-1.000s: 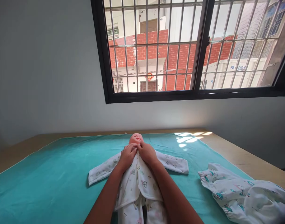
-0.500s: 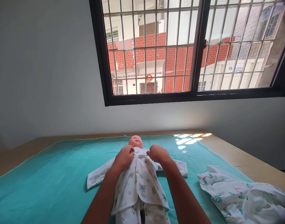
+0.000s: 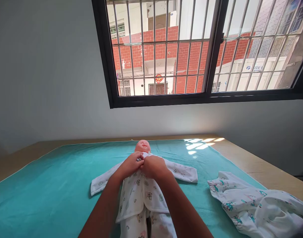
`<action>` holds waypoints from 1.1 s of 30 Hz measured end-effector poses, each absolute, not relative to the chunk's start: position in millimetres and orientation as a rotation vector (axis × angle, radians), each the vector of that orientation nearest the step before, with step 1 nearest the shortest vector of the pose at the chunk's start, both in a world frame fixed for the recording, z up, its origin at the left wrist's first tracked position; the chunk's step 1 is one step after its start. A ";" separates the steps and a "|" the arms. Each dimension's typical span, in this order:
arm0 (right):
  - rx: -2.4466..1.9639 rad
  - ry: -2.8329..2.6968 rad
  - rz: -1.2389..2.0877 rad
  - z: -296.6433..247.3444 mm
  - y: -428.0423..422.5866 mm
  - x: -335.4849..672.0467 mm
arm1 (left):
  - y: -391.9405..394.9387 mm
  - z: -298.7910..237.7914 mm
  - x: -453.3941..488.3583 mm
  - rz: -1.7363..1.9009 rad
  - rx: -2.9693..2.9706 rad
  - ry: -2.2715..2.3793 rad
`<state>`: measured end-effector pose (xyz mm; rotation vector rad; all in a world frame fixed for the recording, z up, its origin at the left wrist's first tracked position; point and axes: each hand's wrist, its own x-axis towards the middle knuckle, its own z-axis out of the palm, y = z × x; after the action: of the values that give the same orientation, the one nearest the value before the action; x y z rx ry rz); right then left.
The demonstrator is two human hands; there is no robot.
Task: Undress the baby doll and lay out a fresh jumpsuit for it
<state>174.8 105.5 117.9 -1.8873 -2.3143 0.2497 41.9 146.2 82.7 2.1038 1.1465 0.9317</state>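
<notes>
Bent fingers of the left hand (image 3: 131, 164) and right hand (image 3: 155, 166) meet at the upper front of a white, printed fabric jacket (image 3: 131, 195); the fingertips are partly hidden, and whether they clamp the cloth cannot be told. Beneath the hands, the jacket clothes a pink-headed doll (image 3: 142, 146) lying on its back, its head toward the wall; the sleeves extend to either side, and white printed trousers (image 3: 133, 226) show below the hem. Doll and clothing rest on a smooth teal cloth (image 3: 62, 185), spread over a pale wooden table (image 3: 243, 158). At right, well apart from the doll, lies a crumpled white garment (image 3: 240, 196) with teal print. Behind rises a grey wall (image 3: 47, 72) with a black-framed, barred window (image 3: 158, 101).
</notes>
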 end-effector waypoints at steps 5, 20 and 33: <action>-1.803 -2.408 0.389 119.4 115.2 185.5 | 145.4 83.1 39.8 0.872 2.073 1.098; -1.766 -2.410 0.612 135.7 111.7 206.1 | 142.5 83.8 48.0 0.939 2.088 1.162; -1.787 -2.282 0.619 121.6 121.5 198.5 | 138.8 84.1 50.4 0.890 2.160 1.299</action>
<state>198.5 121.5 121.6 -1.7871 -2.2820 0.6191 50.4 138.8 84.1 2.1600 1.2993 0.8901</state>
